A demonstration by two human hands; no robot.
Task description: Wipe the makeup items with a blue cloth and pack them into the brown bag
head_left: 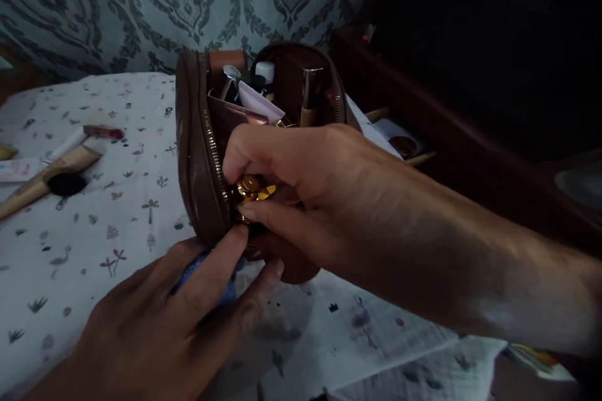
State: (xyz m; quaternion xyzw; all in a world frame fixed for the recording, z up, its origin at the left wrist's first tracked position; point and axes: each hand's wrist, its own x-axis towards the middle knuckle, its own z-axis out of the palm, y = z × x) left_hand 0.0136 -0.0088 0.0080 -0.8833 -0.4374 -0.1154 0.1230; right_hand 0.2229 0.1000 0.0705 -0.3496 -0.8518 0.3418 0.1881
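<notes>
A brown toiletry bag stands unzipped on a patterned white cloth. My right hand reaches into its front part, fingers curled and thumb pressed near shiny gold-coloured cosmetic pieces; their exact kind is unclear. At the bag's lower front edge, my left hand rests with index fingertip and thumb touching it. A bright blue, cloth-like piece shows between its fingers, partly hidden. Inside the bag are a pink flat piece, a white-capped bottle and a makeup brush.
To the left lie a dark-ended wooden brush, a slim tube with a reddish end and a white-pink tube. Patterned wallpaper rises behind. A dark wooden drawer or furniture edge runs along the right.
</notes>
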